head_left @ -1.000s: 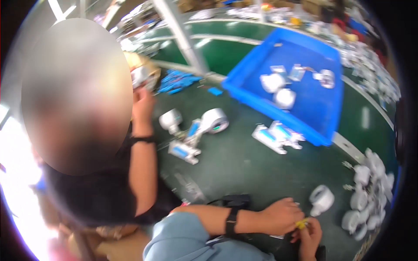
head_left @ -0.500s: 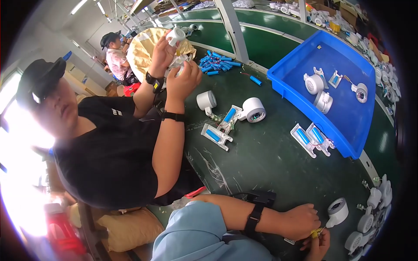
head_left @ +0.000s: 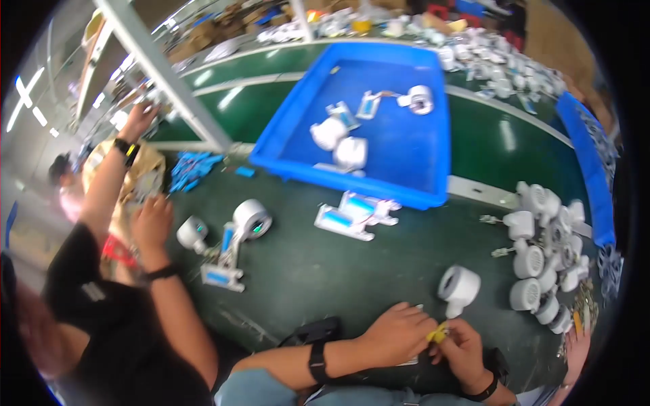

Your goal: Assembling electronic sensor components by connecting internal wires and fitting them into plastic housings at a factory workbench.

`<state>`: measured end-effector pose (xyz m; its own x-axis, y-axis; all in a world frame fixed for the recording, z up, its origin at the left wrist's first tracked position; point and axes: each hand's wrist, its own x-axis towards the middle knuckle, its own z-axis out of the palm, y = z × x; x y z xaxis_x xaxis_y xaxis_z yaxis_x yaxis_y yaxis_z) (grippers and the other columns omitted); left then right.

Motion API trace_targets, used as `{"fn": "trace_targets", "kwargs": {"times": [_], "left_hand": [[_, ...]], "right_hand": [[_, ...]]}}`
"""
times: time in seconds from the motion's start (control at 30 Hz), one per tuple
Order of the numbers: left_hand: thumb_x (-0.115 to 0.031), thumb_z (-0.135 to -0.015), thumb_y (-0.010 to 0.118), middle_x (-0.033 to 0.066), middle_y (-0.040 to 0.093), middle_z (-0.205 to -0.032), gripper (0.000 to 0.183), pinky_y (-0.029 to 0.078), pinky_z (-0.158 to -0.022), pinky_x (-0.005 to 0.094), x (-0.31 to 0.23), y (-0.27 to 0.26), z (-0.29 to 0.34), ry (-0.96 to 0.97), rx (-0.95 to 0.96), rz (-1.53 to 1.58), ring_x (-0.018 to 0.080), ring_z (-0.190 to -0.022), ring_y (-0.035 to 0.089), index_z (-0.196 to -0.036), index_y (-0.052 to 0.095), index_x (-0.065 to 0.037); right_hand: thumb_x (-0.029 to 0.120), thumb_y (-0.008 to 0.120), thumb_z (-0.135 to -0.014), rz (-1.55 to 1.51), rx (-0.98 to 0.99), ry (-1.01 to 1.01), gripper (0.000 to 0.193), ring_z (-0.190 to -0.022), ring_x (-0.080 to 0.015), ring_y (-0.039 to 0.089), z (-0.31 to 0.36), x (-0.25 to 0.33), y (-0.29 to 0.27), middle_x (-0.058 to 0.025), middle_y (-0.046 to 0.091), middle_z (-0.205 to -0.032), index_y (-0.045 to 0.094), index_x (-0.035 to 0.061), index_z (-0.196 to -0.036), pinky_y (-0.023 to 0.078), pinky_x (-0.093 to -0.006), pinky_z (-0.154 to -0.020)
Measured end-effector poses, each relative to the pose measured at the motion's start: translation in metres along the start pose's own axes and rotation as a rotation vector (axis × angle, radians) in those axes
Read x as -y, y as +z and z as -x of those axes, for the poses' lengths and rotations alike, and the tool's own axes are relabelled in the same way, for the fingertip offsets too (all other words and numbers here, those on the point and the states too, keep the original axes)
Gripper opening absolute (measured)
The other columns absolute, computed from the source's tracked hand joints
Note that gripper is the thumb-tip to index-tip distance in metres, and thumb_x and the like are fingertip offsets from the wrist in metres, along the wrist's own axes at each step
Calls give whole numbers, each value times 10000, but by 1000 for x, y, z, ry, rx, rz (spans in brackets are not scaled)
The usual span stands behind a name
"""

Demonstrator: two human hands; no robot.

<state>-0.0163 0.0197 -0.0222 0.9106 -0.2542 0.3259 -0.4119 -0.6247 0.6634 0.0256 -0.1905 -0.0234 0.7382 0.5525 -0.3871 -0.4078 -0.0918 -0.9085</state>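
Observation:
At the near edge of the green bench my right hand (head_left: 462, 353) pinches a small yellow piece (head_left: 439, 333) whose kind I cannot make out. My left hand (head_left: 398, 334) is closed right beside it, palm down, its fingertips turned toward the yellow piece; what they grip is hidden. A bit of a white part peeks out around the left hand. Just beyond my hands lies a white round fan head (head_left: 460, 287), its stem pointing toward my fingers.
A blue tray (head_left: 393, 193) holds several white fan parts. White housings with blue batteries (head_left: 352, 215) lie before it. Fan heads (head_left: 535, 260) are heaped at right, with another person's hand (head_left: 577, 348) nearby. On the left a co-worker reaches out beside blue batteries (head_left: 191, 170).
My view has swung to the right, so the tray and bench appear further left. The co-worker's far arm now reaches away. My hands stay together at the yellow piece.

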Motion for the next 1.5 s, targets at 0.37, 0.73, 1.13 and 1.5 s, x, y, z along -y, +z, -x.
{"fn": "trace_targets", "kwargs": {"times": [0.37,0.73,1.13,1.5], "left_hand": [[-111,-803,642,69,613,-839,209,428,-729,353,-9,-5,-10,8,53,34,239,-785,601,-1004,610,-61],[-124,-796,630,63,589,-788,159,415,-718,354,-8,-9,-9,25,0,34,240,-781,586,-940,603,-64],[-145,-735,634,66,574,-765,128,401,-739,360,-4,14,-1,7,-71,4,247,-784,580,-798,551,-70],[-153,-717,645,58,578,-732,115,410,-739,358,-3,18,-4,17,-95,-24,239,-765,586,-759,565,-81]], "right_hand": [[-45,480,-911,-1,14,7,188,-690,-139,654,10,14,2,-106,640,-886,526,-12,-1091,555,-248,-540],[8,524,-930,8,-5,12,128,-644,-132,628,4,33,19,-89,622,-850,531,-6,-1057,523,-222,-486],[176,552,-1011,159,77,-36,176,-678,-75,538,11,42,17,-17,606,-818,601,20,-1077,436,-207,-605],[194,552,-1008,216,18,-21,192,-685,-92,575,15,41,20,-39,640,-832,610,18,-1056,459,-221,-604]]}}
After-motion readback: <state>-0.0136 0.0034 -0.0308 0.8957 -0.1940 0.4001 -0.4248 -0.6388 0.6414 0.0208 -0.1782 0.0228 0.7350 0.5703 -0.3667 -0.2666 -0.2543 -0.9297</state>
